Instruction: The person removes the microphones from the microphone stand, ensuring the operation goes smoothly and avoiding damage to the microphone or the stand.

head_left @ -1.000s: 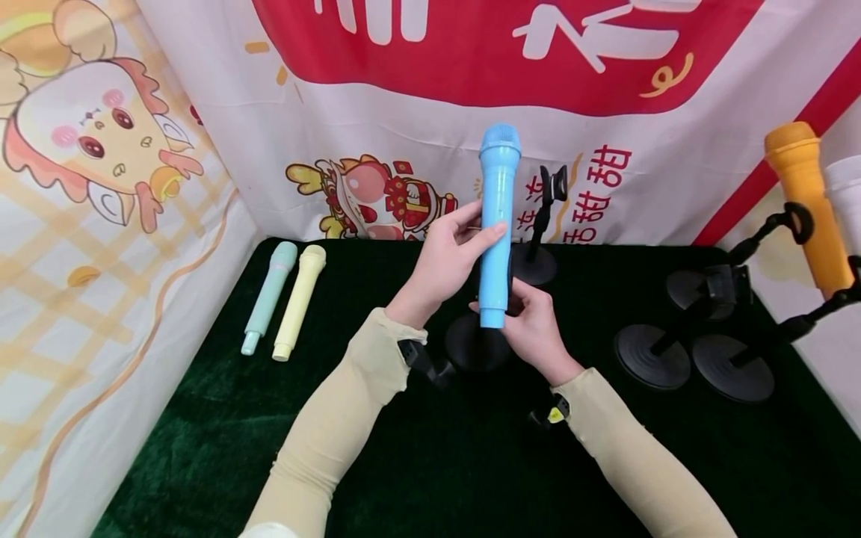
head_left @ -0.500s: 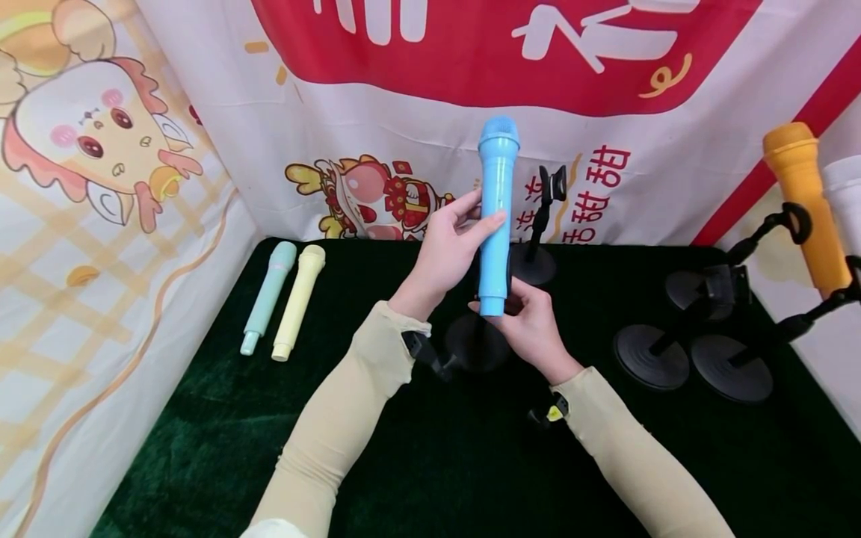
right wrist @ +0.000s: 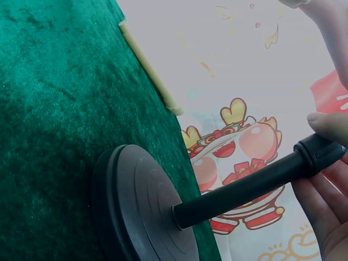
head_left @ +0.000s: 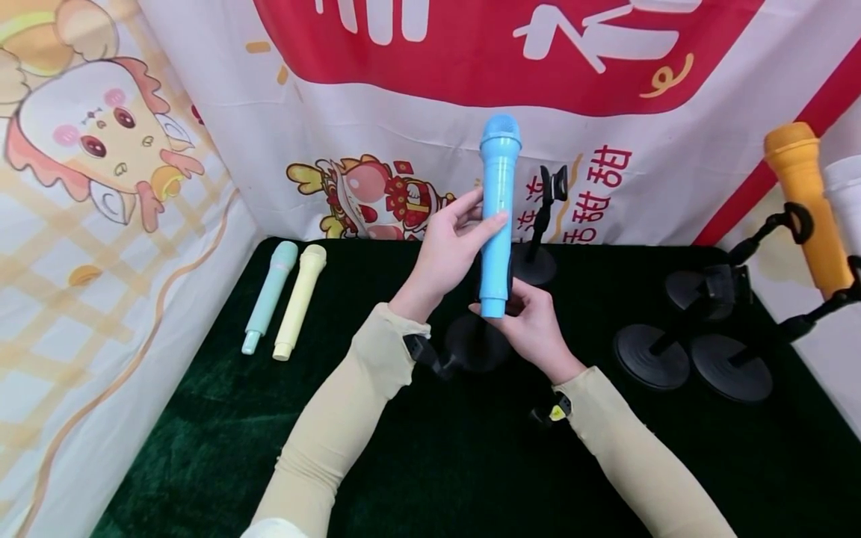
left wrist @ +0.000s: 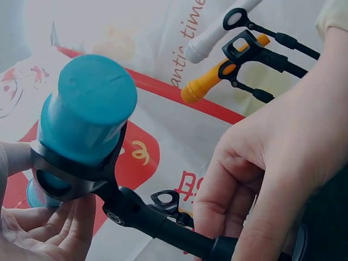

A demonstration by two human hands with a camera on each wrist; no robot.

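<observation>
My left hand (head_left: 440, 254) holds a blue microphone (head_left: 497, 202) upright, thumb across its front and fingers behind. In the left wrist view the black clip (left wrist: 68, 176) of a microphone stand encircles the microphone near its bottom end. With the right hand (head_left: 538, 329) I grip the upper part of that stand's pole, just below and behind the microphone. The right wrist view gives a clearer look at the pole (right wrist: 239, 187) and the round black base (right wrist: 149, 206). From the head view, the microphone covers most of the clip.
A mint microphone (head_left: 270, 295) and a pale yellow one (head_left: 300, 302) lie on the green cloth (head_left: 377, 471) at left. Behind my hands is another stand (head_left: 534, 261). Several stands crowd the right side, with an orange microphone (head_left: 810, 213) and a white one (head_left: 846, 190).
The blue microphone and my left hand have risen slightly since a second ago, with little change over the last half second. My right hand stays in nearly the same place.
</observation>
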